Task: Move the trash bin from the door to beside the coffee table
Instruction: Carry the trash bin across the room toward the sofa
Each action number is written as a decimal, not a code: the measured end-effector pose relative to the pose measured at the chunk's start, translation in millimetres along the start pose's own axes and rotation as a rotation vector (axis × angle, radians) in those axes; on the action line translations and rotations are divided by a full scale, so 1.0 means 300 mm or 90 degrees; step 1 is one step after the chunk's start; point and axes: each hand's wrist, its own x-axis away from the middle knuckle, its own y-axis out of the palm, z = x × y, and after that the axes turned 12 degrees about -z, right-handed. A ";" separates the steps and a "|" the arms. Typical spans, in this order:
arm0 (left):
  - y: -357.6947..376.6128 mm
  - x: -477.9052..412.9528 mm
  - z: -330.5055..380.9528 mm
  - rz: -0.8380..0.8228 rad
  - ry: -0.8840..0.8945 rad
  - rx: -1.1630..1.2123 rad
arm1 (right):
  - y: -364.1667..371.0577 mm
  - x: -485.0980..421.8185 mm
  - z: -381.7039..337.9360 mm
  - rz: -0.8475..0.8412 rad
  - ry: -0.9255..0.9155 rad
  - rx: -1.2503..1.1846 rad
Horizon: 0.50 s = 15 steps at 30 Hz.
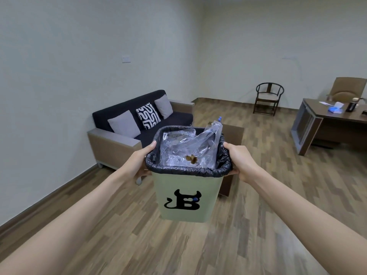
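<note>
I hold a pale green trash bin (186, 197) in the air above the wooden floor. It has a black liner rolled over its rim and a black cat-like "B" logo on the front. Clear crumpled plastic and a brown scrap lie inside. My left hand (139, 161) grips the left rim, my right hand (241, 161) grips the right rim. The brown coffee table (233, 133) stands just behind the bin and is mostly hidden by it.
A dark sofa (143, 126) with three cushions stands against the left wall. A dark round-backed chair (268, 99) sits at the far wall. A brown desk (327, 122) with small items and an office chair (349, 88) fill the right side.
</note>
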 end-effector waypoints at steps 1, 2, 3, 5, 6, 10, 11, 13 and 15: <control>-0.027 -0.078 0.009 -0.005 -0.002 -0.007 | 0.007 -0.074 -0.011 0.008 0.003 -0.002; -0.051 -0.143 0.017 -0.015 -0.003 -0.007 | 0.012 -0.137 -0.022 0.015 0.006 -0.003; -0.079 -0.208 0.027 -0.027 0.000 -0.003 | 0.017 -0.198 -0.037 0.021 0.007 -0.001; -0.145 -0.353 0.054 -0.066 0.005 0.014 | 0.031 -0.333 -0.076 0.036 0.014 0.003; -0.172 -0.421 0.067 -0.084 0.008 0.023 | 0.039 -0.392 -0.096 0.044 0.016 0.008; -0.264 -0.655 0.133 -0.113 0.024 0.021 | 0.063 -0.629 -0.167 0.074 0.009 0.021; -0.275 -0.691 0.146 -0.110 0.028 0.020 | 0.067 -0.666 -0.182 0.076 0.007 0.021; -0.313 -0.782 0.169 -0.096 0.035 0.020 | 0.082 -0.775 -0.205 0.077 0.008 0.020; -0.357 -0.887 0.182 -0.077 0.035 0.027 | 0.097 -0.888 -0.221 0.076 0.010 0.014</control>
